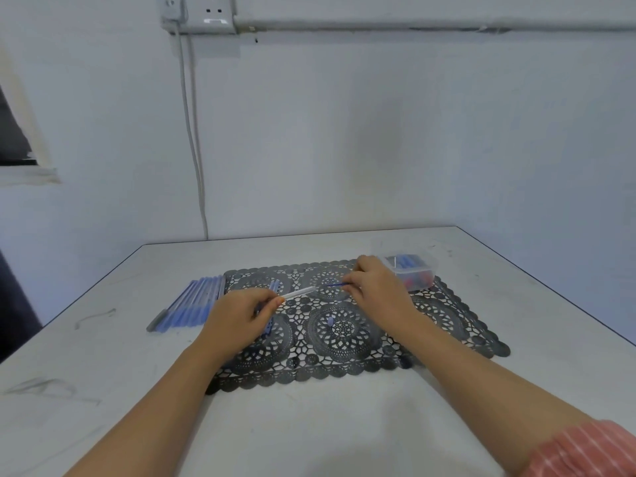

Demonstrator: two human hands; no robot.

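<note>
From my remote seat, the clear pen barrel (pixel 298 292) sits above the black lace mat (pixel 447 321), its near end pinched in the curled fingers (pixel 273 302) of the left hand (pixel 237 315). The thin blue refill (pixel 334 285) points at the barrel's open end (touching or not, I cannot tell), pinched by the right hand (pixel 375 287). Assembled blue pens (pixel 192 304) lie left of the mat, and a plastic tub (pixel 413 270) stands behind the right hand on the white table (pixel 309 425).
</note>
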